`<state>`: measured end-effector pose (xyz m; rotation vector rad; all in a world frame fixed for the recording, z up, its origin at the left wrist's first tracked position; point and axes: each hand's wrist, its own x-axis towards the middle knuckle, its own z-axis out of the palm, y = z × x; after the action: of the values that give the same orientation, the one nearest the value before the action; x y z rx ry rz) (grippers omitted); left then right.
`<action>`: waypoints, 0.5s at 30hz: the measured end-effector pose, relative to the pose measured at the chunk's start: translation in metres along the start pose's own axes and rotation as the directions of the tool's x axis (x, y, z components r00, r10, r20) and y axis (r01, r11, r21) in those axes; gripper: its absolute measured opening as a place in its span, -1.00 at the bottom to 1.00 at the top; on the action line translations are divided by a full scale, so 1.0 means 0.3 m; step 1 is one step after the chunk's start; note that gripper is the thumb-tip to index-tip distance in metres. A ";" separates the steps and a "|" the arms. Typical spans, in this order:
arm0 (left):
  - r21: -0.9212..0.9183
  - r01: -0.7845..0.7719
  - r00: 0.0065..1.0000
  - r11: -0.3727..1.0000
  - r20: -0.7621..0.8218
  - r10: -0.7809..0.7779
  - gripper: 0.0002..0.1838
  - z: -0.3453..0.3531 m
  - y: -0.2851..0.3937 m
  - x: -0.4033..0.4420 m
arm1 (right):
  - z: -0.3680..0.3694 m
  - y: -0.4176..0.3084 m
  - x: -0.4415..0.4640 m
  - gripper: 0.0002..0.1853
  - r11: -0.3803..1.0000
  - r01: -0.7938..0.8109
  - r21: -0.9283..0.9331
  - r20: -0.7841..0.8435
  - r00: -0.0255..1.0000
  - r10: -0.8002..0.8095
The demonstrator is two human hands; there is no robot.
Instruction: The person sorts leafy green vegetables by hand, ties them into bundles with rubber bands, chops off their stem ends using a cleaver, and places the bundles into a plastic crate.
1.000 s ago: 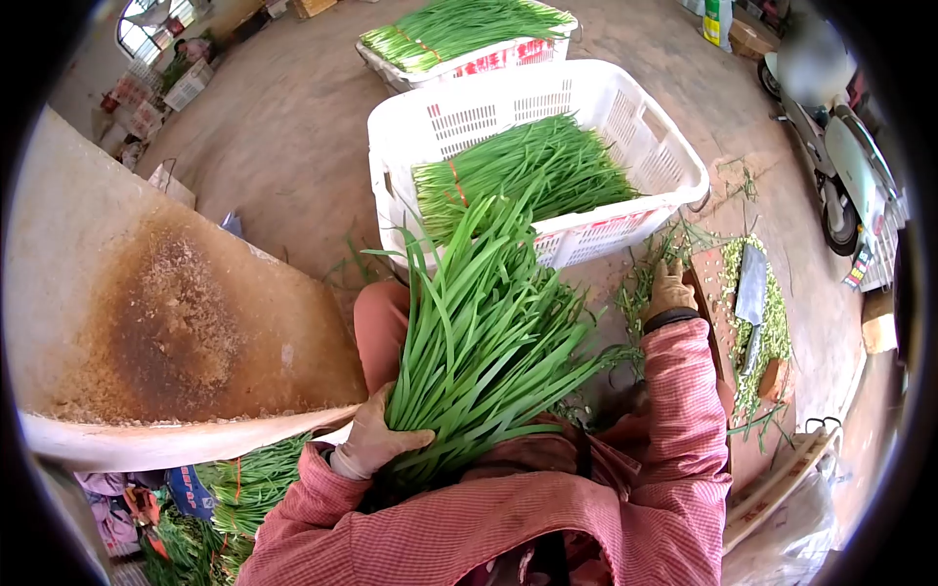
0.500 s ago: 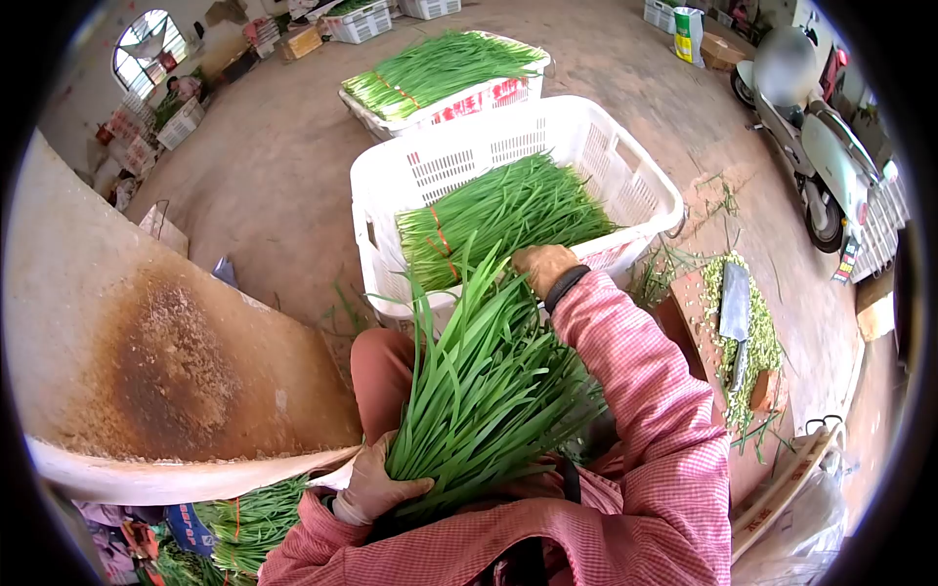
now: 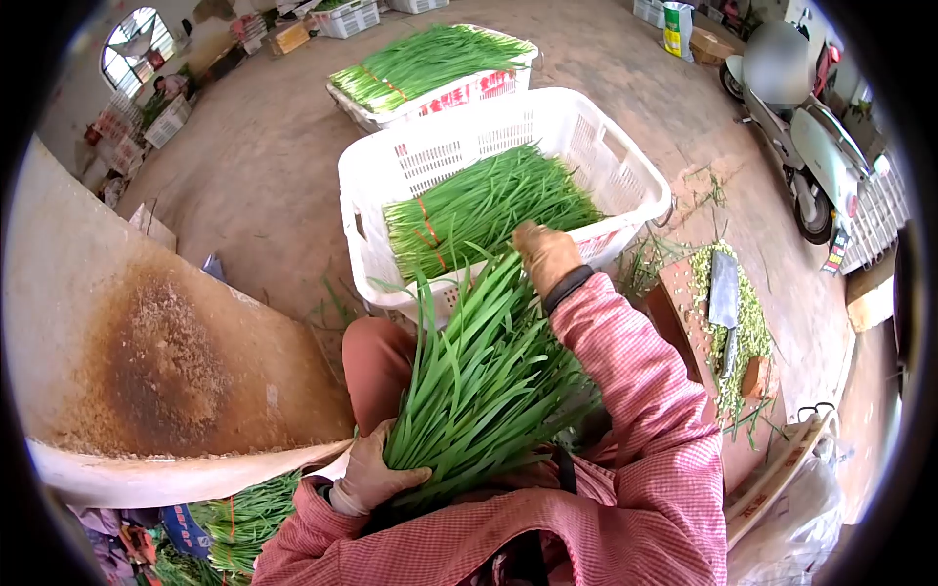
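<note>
A loose bunch of garlic chives (image 3: 479, 391) lies across my lap, its long flat leaves fanning up toward the white crate. My gloved left hand (image 3: 373, 474) is closed around the lower left of this bunch, thumb over the leaves. At the leaf tips, beside the crate's near rim, my gloved right hand (image 3: 547, 256) is closed with fingers curled; what they hold is hidden. Inside the white crate (image 3: 625, 186) lie garlic chives (image 3: 489, 210) tied with orange bands, tips to the right.
Behind stands another full crate (image 3: 337, 93). To my right, a cleaver (image 3: 724, 288) rests on a board among chopped trimmings (image 3: 752, 337). A stained, curved wall (image 3: 195, 361) borders my left, with tied chives (image 3: 244, 527) below it. A scooter (image 3: 821, 146) is parked at far right.
My right hand has risen slightly from the leaf tips, its fingers now more upright. My left hand keeps its hold on the garlic chives. The whole view has shifted a little.
</note>
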<state>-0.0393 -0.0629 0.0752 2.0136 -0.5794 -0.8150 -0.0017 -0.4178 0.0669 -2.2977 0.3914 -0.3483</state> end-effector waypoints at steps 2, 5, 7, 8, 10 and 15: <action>-0.018 -0.009 1.000 1.000 -0.012 0.009 -0.23 0.002 -0.024 -0.009 | -0.038 0.077 0.032 -0.71 0.630 -0.089 0.771 -0.222 0.890 0.398; -0.023 -0.025 1.000 0.999 -0.017 0.025 -0.22 -0.001 -0.022 -0.011 | -0.129 0.166 -0.016 -0.69 0.753 -0.378 0.539 0.092 0.915 0.393; -0.016 -0.024 1.000 1.000 -0.005 0.024 -0.22 -0.002 -0.012 -0.002 | -0.105 0.097 -0.048 -0.55 0.798 -0.476 0.369 0.243 0.878 0.411; 0.010 -0.028 1.000 1.000 0.011 0.028 -0.21 -0.001 -0.011 0.001 | 0.017 0.234 -0.008 -0.55 0.766 -0.318 0.558 0.182 0.948 0.261; 0.039 -0.009 1.000 0.999 0.025 0.008 -0.20 0.002 -0.019 -0.006 | 0.139 0.249 0.052 -0.62 0.653 -0.344 0.674 0.357 0.927 0.120; -0.086 -0.031 0.999 0.996 0.035 0.034 -0.21 0.016 -0.063 0.030 | 0.272 0.169 0.048 -0.56 0.715 -0.419 0.559 -0.009 0.860 0.511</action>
<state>-0.0350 -0.0618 0.0543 1.9106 -0.5877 -0.8445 0.0324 -0.4041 -0.0231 -1.5445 0.8284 -0.3346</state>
